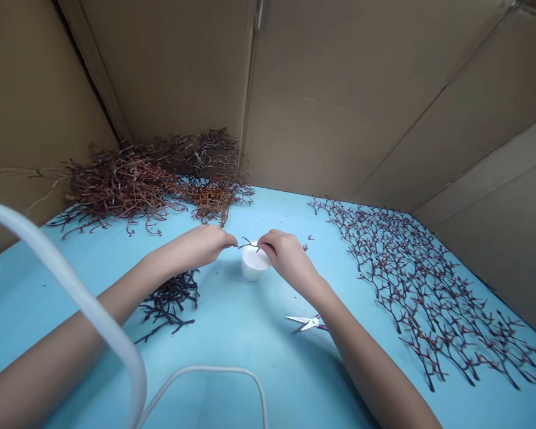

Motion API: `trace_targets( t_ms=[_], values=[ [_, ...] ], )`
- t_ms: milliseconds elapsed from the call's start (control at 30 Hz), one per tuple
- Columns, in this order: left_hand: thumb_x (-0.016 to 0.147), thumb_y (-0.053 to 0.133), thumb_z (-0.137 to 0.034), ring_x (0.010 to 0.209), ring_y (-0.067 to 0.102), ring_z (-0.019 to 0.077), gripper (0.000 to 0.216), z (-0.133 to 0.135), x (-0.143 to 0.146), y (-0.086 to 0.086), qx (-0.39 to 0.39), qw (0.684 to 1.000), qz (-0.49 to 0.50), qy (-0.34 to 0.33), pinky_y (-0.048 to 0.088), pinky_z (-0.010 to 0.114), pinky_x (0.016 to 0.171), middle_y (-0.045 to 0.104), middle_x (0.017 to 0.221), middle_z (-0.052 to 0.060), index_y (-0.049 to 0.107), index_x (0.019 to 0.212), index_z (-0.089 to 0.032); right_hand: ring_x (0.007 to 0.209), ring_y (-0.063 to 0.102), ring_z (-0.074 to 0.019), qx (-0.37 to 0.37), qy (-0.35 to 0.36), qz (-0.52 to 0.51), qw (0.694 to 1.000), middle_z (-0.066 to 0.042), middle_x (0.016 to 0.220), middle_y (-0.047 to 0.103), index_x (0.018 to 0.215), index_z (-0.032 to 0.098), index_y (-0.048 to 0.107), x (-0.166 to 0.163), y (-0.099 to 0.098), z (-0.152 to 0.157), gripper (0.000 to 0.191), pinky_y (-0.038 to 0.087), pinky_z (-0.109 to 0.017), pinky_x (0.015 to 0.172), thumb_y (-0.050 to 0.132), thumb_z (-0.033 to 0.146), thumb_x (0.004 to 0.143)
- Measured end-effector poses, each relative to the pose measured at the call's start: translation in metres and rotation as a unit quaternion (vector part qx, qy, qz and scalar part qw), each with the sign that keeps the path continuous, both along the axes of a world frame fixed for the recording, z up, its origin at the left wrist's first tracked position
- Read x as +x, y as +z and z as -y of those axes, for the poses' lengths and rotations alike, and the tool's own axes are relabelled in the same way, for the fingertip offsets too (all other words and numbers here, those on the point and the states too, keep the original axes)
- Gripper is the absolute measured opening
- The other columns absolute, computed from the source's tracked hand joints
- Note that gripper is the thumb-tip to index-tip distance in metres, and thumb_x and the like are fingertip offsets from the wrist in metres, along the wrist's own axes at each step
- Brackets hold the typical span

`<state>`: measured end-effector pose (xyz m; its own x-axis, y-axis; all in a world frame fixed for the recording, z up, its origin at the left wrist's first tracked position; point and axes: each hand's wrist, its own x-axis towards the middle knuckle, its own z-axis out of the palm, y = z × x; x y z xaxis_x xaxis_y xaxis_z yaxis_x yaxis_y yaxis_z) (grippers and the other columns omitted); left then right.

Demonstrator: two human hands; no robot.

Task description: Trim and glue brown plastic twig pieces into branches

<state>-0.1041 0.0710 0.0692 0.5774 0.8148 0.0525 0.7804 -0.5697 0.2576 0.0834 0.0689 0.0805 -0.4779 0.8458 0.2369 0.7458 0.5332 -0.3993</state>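
Note:
My left hand [212, 243] pinches one end of a thin dark forked twig [249, 243]. Fingers of my right hand [282, 247] are closed at the twig's other end, so it spans the gap between both hands. Just beneath it stands a small white cup [254, 265] with something pale inside. A pair of scissors [310, 322] lies with blades apart beside my right forearm, its handles partly hidden by the arm. Under my left forearm is a pile of dark twigs [174, 298], partly covered by it.
A large heap of reddish-brown twigs [129, 185] fills the back left. Many forked twigs [406, 268] are spread over the right side of the light blue table [232, 339]. Cardboard walls [330, 95] enclose the back and sides. A white cable [84, 298] arcs across the front left.

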Motion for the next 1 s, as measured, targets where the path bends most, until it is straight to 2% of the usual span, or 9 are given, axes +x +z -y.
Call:
trace_targets(
  t_ms=[133,333,733,867,1000],
  values=[
    [0.076,0.036,-0.011,0.067,0.060,0.0160,0.031,0.004,0.000,0.003,-0.010,1.000,-0.017,-0.010,0.039,0.022,0.059,0.067,0.077,0.002,0.062,0.088,-0.023,0.059,0.048,-0.0098,0.002,0.010,0.032,0.999,-0.004,0.069,0.056,0.070,0.012,0.062,-0.001,-0.001,0.003,0.021,0.033,-0.019,0.055,0.043,0.006,0.076],
    [0.074,0.037,-0.009,0.065,0.060,0.0162,0.031,0.007,0.002,0.002,-0.021,0.999,-0.033,-0.008,0.038,0.023,0.056,0.067,0.074,0.002,0.063,0.084,-0.023,0.055,0.045,-0.0095,0.015,0.030,0.095,0.995,-0.004,0.066,0.052,0.066,0.012,0.059,-0.004,-0.013,0.003,0.022,0.029,-0.020,0.050,0.041,0.005,0.077],
    [0.074,0.038,-0.009,0.066,0.060,0.0172,0.031,0.009,-0.001,0.003,-0.013,0.999,-0.033,0.002,0.037,0.024,0.056,0.067,0.075,0.003,0.063,0.085,-0.023,0.058,0.046,-0.0098,-0.007,0.034,0.095,0.995,-0.005,0.068,0.053,0.067,0.011,0.059,-0.007,-0.016,0.005,0.022,0.029,-0.020,0.052,0.040,0.006,0.077],
    [0.074,0.037,-0.011,0.065,0.059,0.0172,0.031,0.010,-0.001,0.003,-0.020,0.999,-0.035,0.005,0.037,0.024,0.057,0.067,0.074,0.003,0.063,0.085,-0.023,0.058,0.047,-0.0098,-0.027,0.019,0.093,0.995,-0.005,0.069,0.055,0.067,0.012,0.060,-0.008,-0.013,0.006,0.023,0.030,-0.020,0.053,0.040,0.005,0.077],
    [0.076,0.035,-0.015,0.060,0.057,0.0169,0.029,0.011,0.002,0.009,-0.026,0.999,-0.031,0.011,0.035,0.023,0.052,0.064,0.068,0.003,0.059,0.089,-0.022,0.057,0.047,-0.0098,-0.025,0.004,0.075,0.997,-0.005,0.070,0.056,0.069,0.012,0.061,-0.006,-0.001,0.008,0.021,0.031,-0.020,0.052,0.042,0.005,0.076]
  ],
)
